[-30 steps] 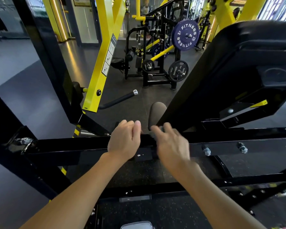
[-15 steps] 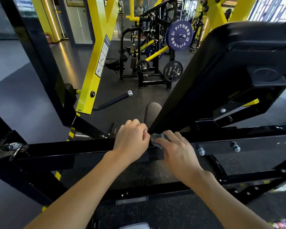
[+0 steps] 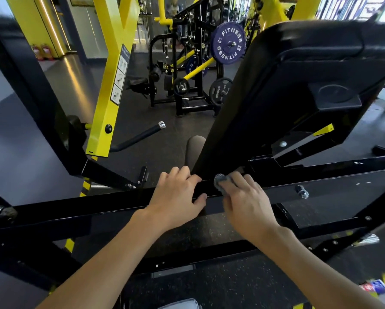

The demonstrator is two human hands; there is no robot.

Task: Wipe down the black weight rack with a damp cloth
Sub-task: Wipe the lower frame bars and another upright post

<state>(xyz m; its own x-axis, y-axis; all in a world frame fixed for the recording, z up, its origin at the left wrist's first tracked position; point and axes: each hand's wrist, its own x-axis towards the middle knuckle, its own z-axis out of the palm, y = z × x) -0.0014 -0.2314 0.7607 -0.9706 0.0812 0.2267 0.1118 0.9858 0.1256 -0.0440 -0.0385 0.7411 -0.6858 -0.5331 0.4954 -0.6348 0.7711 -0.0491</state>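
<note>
On top of the black rack crossbar [image 3: 75, 210], right where the big tilted pad [image 3: 287, 85] comes down to meet it, the right hand [image 3: 245, 201] has a small grey cloth [image 3: 220, 182] bunched up and pinched under its fingers [image 3: 242, 181], pressed onto the steel. The left hand [image 3: 176, 197] is just beside it, hooked over the far edge with the thumb on the near face, gripping the bar as a brace.

Stuff I'd worry about from here:

- That cloth is wadded really small. I reckon bare fingertips end up dragging on the glossy paint around it and leave smears where it's supposed to be clean.
- It's working tight in the corner under the pad's lower edge. Push too far in and the knuckles bang the pad, or the cloth gets wedged in the seam.
- There's a bolt [image 3: 302, 192] sticking out of the bar further to the right. A sideways swipe that way could snag the cloth and pull it out of the pinch.
- The bracing hand covers its own patch of bar, so that bit is easy to skip.
- If the bar gets wet, the brace could slip. I can't tell from here how damp the cloth is.
</note>
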